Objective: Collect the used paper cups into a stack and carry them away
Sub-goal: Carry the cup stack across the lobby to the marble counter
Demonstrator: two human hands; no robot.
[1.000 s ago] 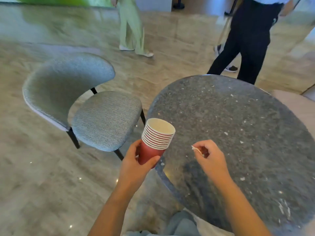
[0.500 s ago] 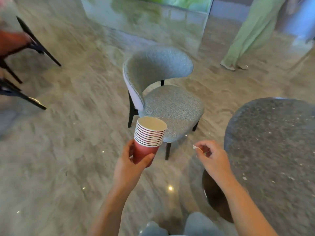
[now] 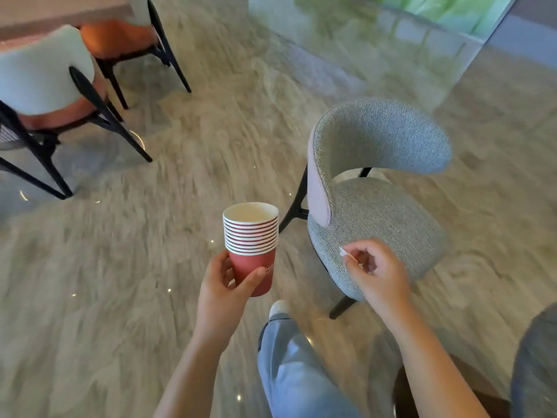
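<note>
A stack of several red paper cups (image 3: 251,242) with white rims stands upright in my left hand (image 3: 224,292), which grips the bottom cup from the left with the thumb across its front. The top cup looks empty. My right hand (image 3: 378,274) is held over the grey chair seat, fingers pinched on a small white scrap (image 3: 343,253). Both hands are in the air above the floor.
A grey upholstered chair (image 3: 376,206) stands just right of the cups. Two orange-and-white chairs with black legs (image 3: 57,95) are at the upper left beside a pink table edge (image 3: 60,10). The dark round table's edge (image 3: 533,366) shows at the lower right. My leg (image 3: 295,366) steps forward.
The view has swung left, away from the round table, which is now at the lower right. The grey chair has shifted right. Both hands hold the same things as before.
</note>
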